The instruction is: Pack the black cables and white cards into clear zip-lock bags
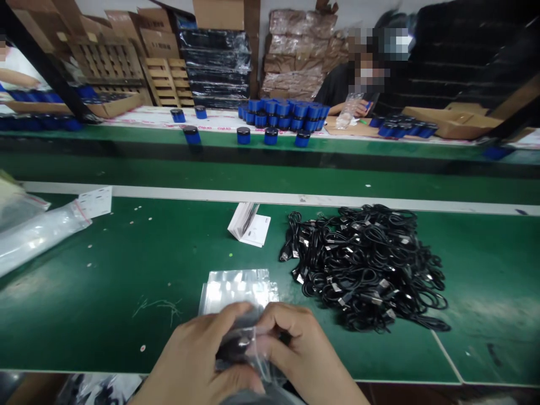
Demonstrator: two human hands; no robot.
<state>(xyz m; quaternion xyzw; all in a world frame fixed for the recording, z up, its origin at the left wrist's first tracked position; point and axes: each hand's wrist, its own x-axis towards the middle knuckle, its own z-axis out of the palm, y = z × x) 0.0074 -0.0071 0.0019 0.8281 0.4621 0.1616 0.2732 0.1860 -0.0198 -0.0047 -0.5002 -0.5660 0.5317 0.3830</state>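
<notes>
Near the table's front edge, my left hand point(206, 354) and my right hand point(291, 343) are both closed on a clear plastic bag point(257, 357). Something dark shows inside the bag between my fingers, too covered to make out fully. Just beyond my hands lies a stack of flat clear bags point(238, 287). To the right spreads a large heap of black USB cables point(363, 264), each coiled into a bundle. A folded pile of white leaflets point(248, 225) stands partly open behind the bags.
A white strip point(169, 194) runs along the table's far side. Beyond it, blue jars with black lids point(282, 115) stand on a raised shelf, where a person in dark clothing point(341, 87) works. Plastic packaging point(42, 233) lies at left; below the front edge is a bag of dark items point(97, 389).
</notes>
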